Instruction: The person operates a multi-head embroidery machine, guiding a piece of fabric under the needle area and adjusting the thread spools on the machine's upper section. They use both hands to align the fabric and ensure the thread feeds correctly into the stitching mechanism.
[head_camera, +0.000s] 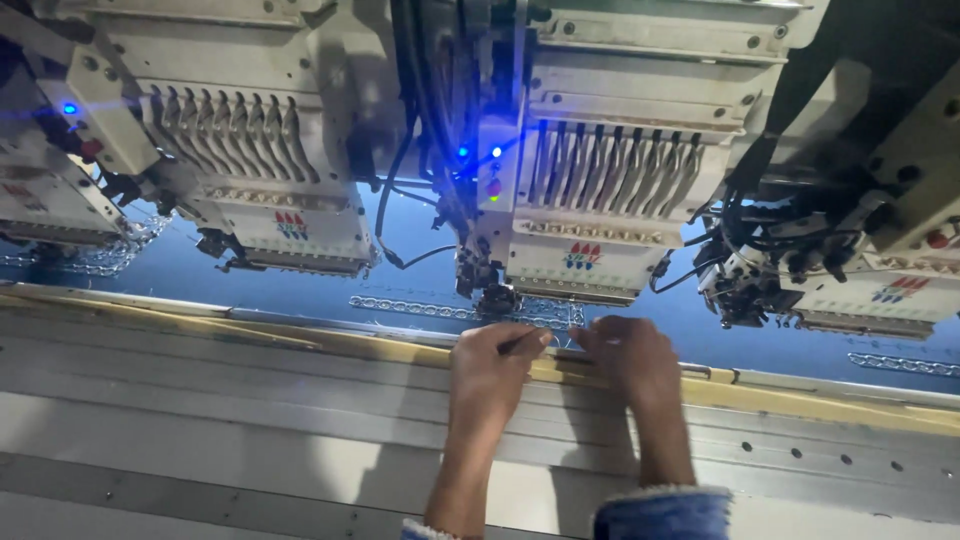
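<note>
Three embroidery heads (255, 170) span the top of the frame over one blue fabric (420, 285), listed left to right.

Left third: head with a row of thread levers, blue lamp (69, 108) lit at upper left; silver chain-pattern stitching (100, 258) lies on the fabric beneath it.

Centre: middle head (590, 190), its needle foot (495, 298) just above a stitched border strip (450, 308). Left hand (495, 360), fingers pinched together on a thin dark tool (520, 343), possibly a snip or tweezer; type not clear. Right hand (630, 355) just beside it, fingers curled down on the fabric edge at the wooden frame rail (300, 335); whether it grips a thread cannot be told.

Right third: third head (870, 270), more stitched strip (900, 362) below.

Risk, judged: both hands sit close under the needle foot with lamps lit; a machine start could catch fingertips. The tool point could nick the blue fabric or cut finished stitching if it slips.
</note>
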